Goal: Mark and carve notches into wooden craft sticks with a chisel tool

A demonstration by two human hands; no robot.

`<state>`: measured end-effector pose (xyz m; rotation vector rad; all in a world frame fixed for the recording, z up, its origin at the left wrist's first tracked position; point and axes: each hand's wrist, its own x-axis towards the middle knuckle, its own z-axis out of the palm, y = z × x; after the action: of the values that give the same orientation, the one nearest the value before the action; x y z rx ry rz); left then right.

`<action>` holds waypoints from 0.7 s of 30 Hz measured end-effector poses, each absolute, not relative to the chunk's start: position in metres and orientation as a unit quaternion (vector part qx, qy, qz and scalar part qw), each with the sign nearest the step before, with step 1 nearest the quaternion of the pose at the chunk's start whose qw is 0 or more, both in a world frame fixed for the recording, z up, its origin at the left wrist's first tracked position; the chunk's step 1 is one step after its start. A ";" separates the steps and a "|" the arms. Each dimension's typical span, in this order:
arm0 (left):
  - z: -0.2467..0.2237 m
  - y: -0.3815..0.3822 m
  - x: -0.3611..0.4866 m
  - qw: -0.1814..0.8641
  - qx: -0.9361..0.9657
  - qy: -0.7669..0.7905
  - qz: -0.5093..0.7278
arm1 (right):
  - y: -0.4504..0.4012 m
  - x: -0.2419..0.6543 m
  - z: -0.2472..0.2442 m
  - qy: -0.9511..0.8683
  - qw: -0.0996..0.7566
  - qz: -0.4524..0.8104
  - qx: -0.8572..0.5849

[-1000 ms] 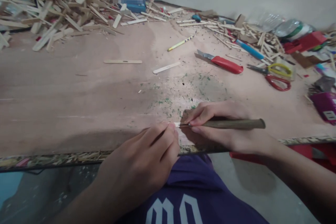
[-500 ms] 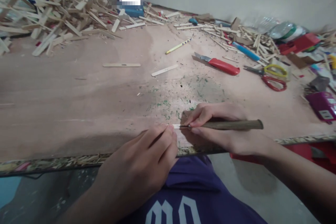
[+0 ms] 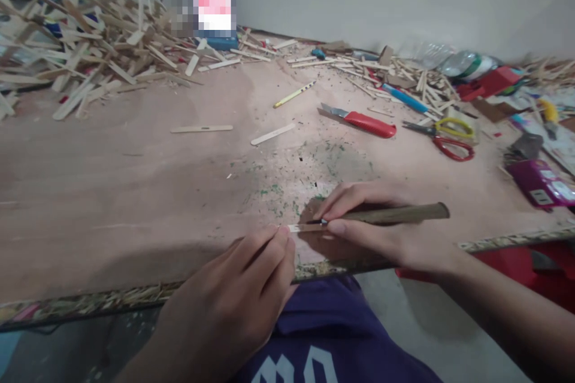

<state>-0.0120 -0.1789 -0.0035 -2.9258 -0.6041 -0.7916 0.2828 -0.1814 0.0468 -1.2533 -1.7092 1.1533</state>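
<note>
Near the table's front edge, my left hand (image 3: 238,278) pinches the left end of a small flat wooden stick (image 3: 309,228). My right hand (image 3: 372,215) grips a tool with a thick greenish-brown handle (image 3: 399,213), its thin dark tip pointing left just over the stick. The stick's right end lies by my right fingertips. Green shavings (image 3: 278,194) are scattered on the wood beyond my hands. Two flat sticks, one (image 3: 202,128) at the left and one (image 3: 272,134) in the middle, lie further back.
A red utility knife (image 3: 371,124), yellow-and-red scissors (image 3: 453,140) and a yellow striped strip (image 3: 294,94) lie beyond my right hand. Piled sticks (image 3: 103,42) fill the back left. A purple pack (image 3: 541,182), plastic bottles (image 3: 469,66) and scraps crowd the right.
The tool's tip has lifted slightly off the stick, and more of the stick shows between my hands. The view has tilted, so the tabletop appears lower.
</note>
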 end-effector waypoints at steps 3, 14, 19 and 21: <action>-0.008 -0.180 -0.014 0.016 -0.948 -0.196 -0.252 | -0.187 0.282 0.050 -0.674 0.362 0.371 -0.526; -0.015 -0.185 -0.013 0.012 -0.919 -0.244 -0.309 | -0.228 0.258 0.038 -0.683 0.408 0.278 -0.539; -0.022 -0.189 -0.023 -0.019 -0.910 -0.256 -0.326 | -0.221 0.252 0.033 -0.644 0.410 0.341 -0.548; -0.024 -0.187 -0.026 -0.032 -0.906 -0.256 -0.336 | -0.220 0.254 0.032 -0.636 0.408 0.350 -0.554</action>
<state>-0.0256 -0.1870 -0.0236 -2.9064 -0.8198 -1.0770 0.2541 -0.2201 0.0323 -1.3953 -1.6042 0.8816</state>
